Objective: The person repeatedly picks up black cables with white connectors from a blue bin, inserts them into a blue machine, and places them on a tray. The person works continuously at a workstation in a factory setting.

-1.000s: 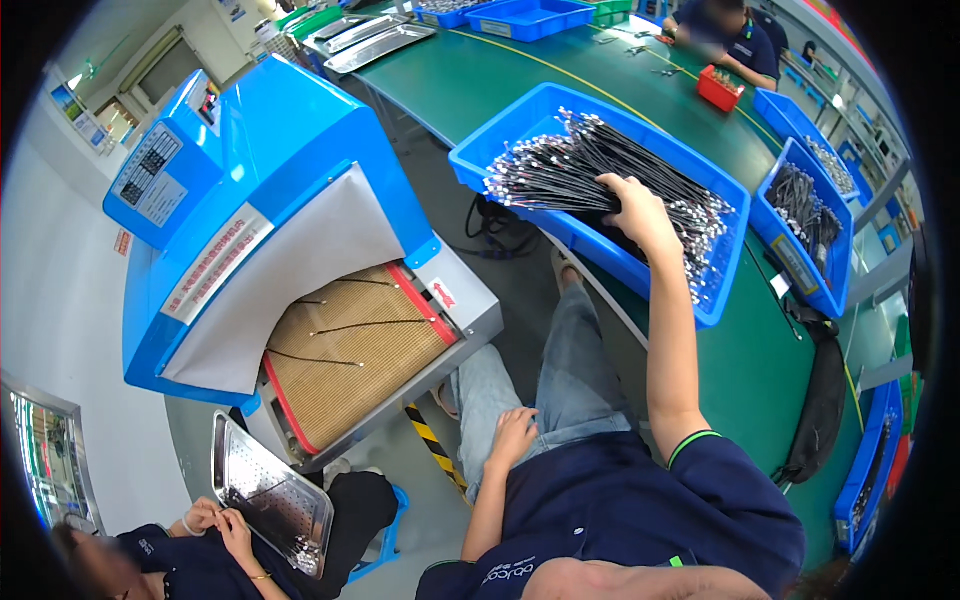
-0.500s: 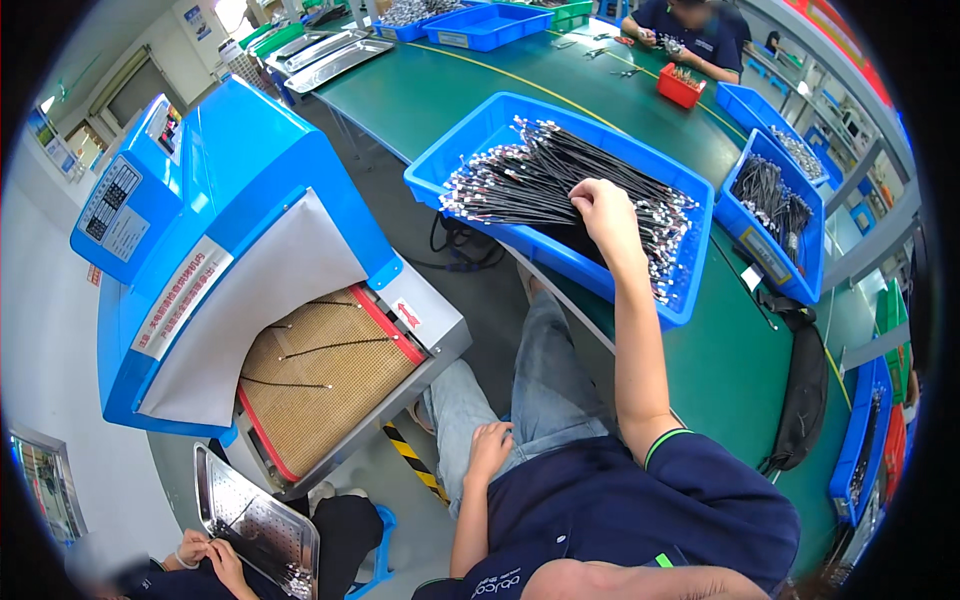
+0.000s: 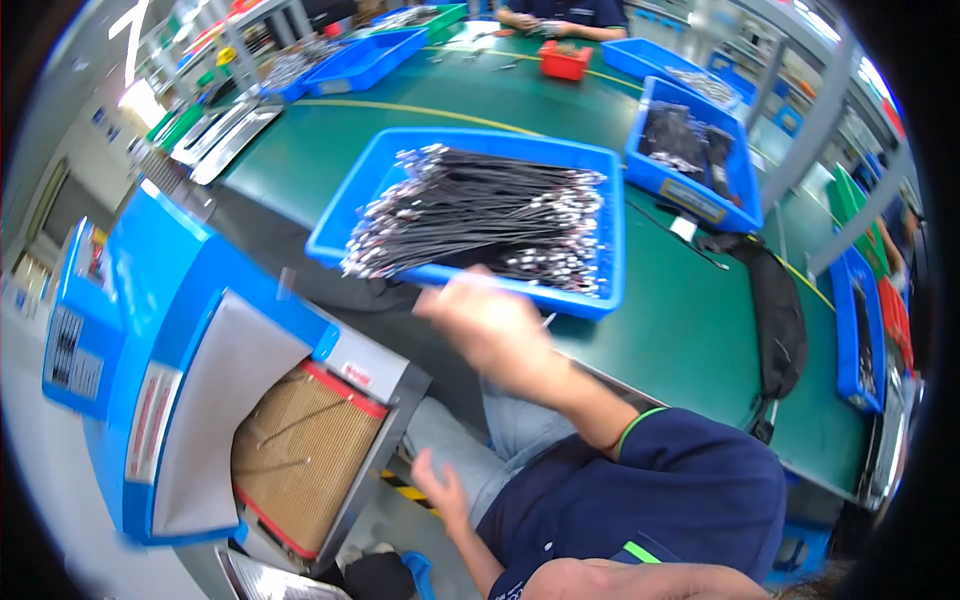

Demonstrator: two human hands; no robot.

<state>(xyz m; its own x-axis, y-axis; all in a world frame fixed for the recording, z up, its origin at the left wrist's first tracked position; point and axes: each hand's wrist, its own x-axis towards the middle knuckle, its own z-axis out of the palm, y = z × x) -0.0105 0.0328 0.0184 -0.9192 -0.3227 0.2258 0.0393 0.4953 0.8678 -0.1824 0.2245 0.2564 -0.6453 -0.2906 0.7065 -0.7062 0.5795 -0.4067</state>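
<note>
Pulled back since half a second ago from a heap of thin black cables with silvery ends (image 3: 480,210): bare right hand (image 3: 492,328), motion-blurred beside the near wall of a rectangular blue plastic bin (image 3: 614,240), fingers curled; impossible to tell whether grasping anything. Lifted off pale-blue denim jeans (image 3: 438,430) too: bare left hand (image 3: 442,487), released, fingers loosely spread. Heaped across the bin, ends jutting over its left side: the cables, on a smooth green tabletop (image 3: 680,340). At left, under a blue metal machine housing (image 3: 165,265): red-edged brown mesh conveyor belt (image 3: 315,500), bearing thin dark cables (image 3: 303,421).
</note>
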